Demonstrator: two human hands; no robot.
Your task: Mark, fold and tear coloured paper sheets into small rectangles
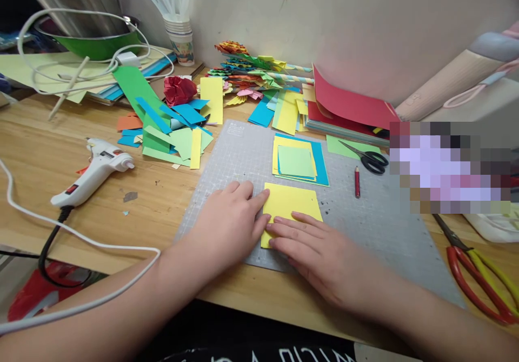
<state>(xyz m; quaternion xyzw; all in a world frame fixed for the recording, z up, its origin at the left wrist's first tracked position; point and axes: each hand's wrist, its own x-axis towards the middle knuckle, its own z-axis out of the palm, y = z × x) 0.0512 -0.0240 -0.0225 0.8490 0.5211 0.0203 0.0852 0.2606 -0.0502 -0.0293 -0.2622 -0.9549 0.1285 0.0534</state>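
A square-looking sheet of yellow paper lies on a grey cutting mat. My left hand rests at the paper's left edge, index fingertip and thumb apart and touching it, the other fingers bent. Across the lower part of the sheet my right hand lies flat with fingers stretched out, hiding the lower right corner. Just beyond is a pile of paper squares, blue at the bottom and light green on top. A short red pencil and black-handled scissors are to the right.
At left lies a white glue gun with its cord. Paper scraps, a red crumpled paper piece and paper flowers line the back. Red-and-yellow-handled scissors lie far right, near a blurred patch. A paper cup holds clear sticks.
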